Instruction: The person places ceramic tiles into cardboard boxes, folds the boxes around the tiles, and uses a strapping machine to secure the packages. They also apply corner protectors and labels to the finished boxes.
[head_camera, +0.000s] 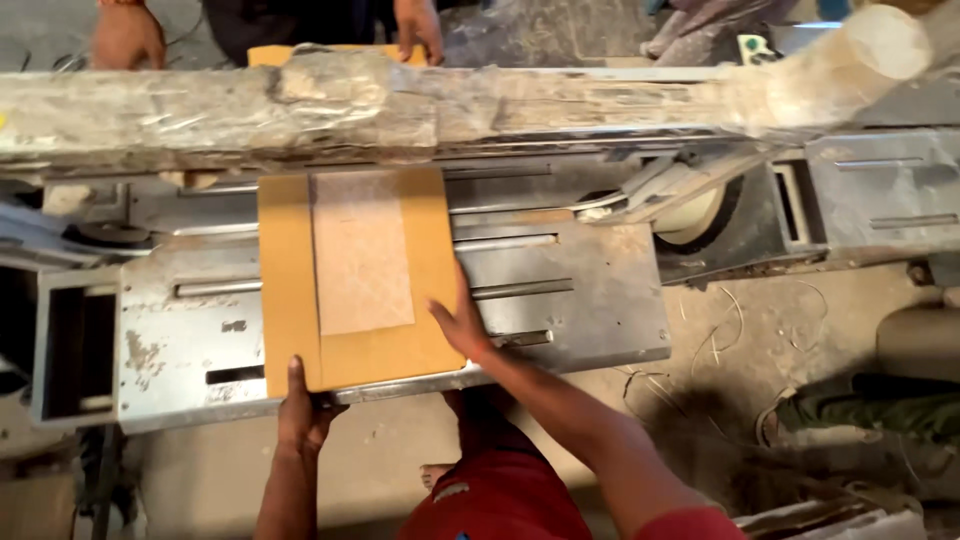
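Observation, standing beside the machine: a flat orange-brown board (355, 285) lies on the steel machine table (580, 290), its far edge tucked under the long plastic-wrapped roller (300, 105) that spans the machine, its near edge level with the table's front lip. A paler rectangular sheet (362, 250) sits on the board's upper face, nearer its far end; whether it is stuck down or loose I cannot tell. The person's left hand (303, 410) cups the near left corner from below the table edge, thumb up on top of the board, the other fingers curled underneath and out of sight, so the corner is pinched rather than just propped. The right hand (462, 325) lies open and flat on the near right corner, fingers (446, 318) spread and pressing down, closed around nothing. The pairing reads as a square-and-steady hold: one hand fixes the edge, the other keeps the board flat against the slotted table so it stays aligned with the roller. Across the machine another person's two hands (418, 25) rest at the far side near a matching orange edge (275, 55). To the right a pale disc (690, 215) sits in a housing; loose wire offcuts (730, 330) lie on the dusty floor (800, 320).
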